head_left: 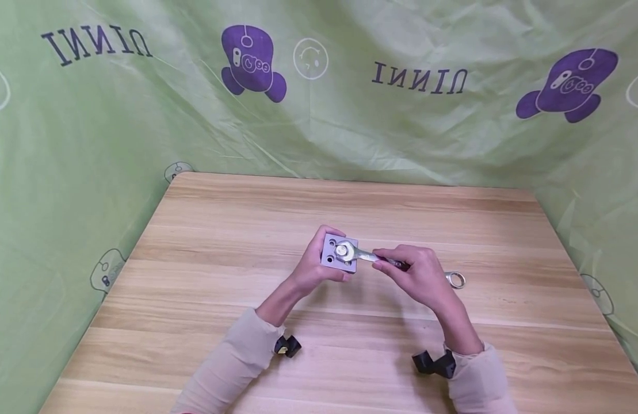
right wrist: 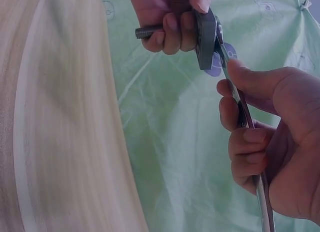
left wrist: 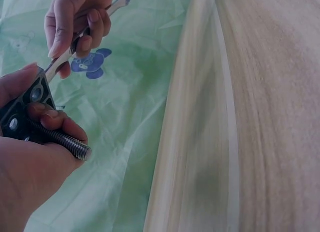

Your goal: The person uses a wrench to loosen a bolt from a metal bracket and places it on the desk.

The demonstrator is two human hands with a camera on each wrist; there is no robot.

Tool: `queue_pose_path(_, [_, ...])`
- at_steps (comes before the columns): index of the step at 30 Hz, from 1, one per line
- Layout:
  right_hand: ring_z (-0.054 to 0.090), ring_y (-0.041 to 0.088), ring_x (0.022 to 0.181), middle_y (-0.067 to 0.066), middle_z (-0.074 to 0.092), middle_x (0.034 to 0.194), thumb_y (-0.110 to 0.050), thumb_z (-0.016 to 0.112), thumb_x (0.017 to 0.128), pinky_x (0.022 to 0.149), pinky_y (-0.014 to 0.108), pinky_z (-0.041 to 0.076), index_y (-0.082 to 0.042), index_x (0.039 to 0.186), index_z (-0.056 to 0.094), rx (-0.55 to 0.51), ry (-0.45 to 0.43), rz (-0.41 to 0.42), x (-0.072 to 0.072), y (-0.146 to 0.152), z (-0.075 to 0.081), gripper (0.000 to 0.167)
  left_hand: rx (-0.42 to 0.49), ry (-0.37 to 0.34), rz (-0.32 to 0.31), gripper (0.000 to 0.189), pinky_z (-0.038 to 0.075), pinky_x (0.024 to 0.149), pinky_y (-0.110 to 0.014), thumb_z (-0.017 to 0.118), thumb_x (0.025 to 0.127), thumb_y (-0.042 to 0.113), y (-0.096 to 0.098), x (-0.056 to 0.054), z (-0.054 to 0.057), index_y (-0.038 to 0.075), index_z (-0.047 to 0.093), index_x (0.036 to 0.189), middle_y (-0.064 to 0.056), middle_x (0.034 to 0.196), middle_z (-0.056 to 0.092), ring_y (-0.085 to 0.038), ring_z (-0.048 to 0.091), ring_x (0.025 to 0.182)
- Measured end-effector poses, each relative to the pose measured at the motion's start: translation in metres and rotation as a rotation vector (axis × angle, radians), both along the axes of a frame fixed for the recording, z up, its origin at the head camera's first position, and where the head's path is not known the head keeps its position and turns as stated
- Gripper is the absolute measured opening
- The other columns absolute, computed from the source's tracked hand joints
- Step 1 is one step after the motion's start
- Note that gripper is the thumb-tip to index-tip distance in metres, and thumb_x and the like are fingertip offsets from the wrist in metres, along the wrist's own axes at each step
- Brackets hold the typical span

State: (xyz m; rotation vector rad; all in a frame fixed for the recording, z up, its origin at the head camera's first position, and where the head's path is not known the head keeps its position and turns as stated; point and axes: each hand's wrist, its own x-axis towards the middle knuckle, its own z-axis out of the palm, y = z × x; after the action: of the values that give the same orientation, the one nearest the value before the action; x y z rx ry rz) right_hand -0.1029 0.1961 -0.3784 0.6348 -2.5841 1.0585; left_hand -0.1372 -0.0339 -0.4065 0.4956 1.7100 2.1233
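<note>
My left hand (head_left: 314, 265) grips the edges of a grey square metal block (head_left: 329, 248) with holes near its corners. A bolt runs through the block. Its head (head_left: 342, 250) faces up in the head view, and its long threaded shank (left wrist: 70, 142) sticks out behind, beside the curled left fingers. My right hand (head_left: 414, 273) holds a shiny wrench (head_left: 365, 256) by its handle, thumb along one side and fingers curled round the other. One end of the wrench sits around the bolt head; the ring end (head_left: 456, 280) shows past the right hand.
Both hands are raised over a light wood-grain table (head_left: 236, 230). A green printed cloth (head_left: 319, 132) hangs behind the table and along both sides. Black camera mounts (head_left: 434, 363) sit at the cuffs of both sleeves (head_left: 479, 379).
</note>
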Motion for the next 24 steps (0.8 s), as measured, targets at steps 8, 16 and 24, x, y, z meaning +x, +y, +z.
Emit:
queue_pose_path(8, [0.043, -0.003, 0.056, -0.006, 0.067, 0.069, -0.007, 0.082, 0.079, 0.048, 0.014, 0.037, -0.011, 0.096, 0.08, -0.035, -0.07, 0.079, 0.0, 0.012, 0.005, 0.018, -0.01, -0.015, -0.157, 0.073, 0.059, 0.073, -0.023, 0.067, 0.062, -0.017, -0.003, 0.003, 0.005, -0.005, 0.037, 0.128, -0.001, 0.105, 0.06, -0.01, 0.066, 0.085])
queue_pose_path(16, [0.047, -0.004, 0.057, -0.004, 0.069, 0.07, -0.003, 0.081, 0.08, 0.047, 0.017, 0.042, -0.006, 0.096, 0.08, -0.097, -0.219, 0.262, 0.001, 0.026, 0.01, 0.016, 0.075, -0.125, -0.527, 0.062, 0.058, 0.071, -0.023, 0.064, 0.06, -0.016, -0.005, 0.006, 0.001, 0.004, 0.046, 0.116, 0.003, 0.101, 0.062, -0.01, 0.065, 0.085])
queue_pose_path(24, [0.053, -0.005, 0.064, -0.003, 0.074, 0.077, -0.002, 0.083, 0.076, 0.052, 0.018, 0.047, -0.008, 0.094, 0.081, -0.085, -0.294, 0.504, 0.003, 0.028, 0.013, 0.019, 0.12, -0.22, -1.004, 0.071, 0.054, 0.081, -0.018, 0.063, 0.055, -0.015, 0.0, 0.008, -0.004, -0.013, 0.034, 0.12, 0.004, 0.105, 0.065, -0.006, 0.065, 0.09])
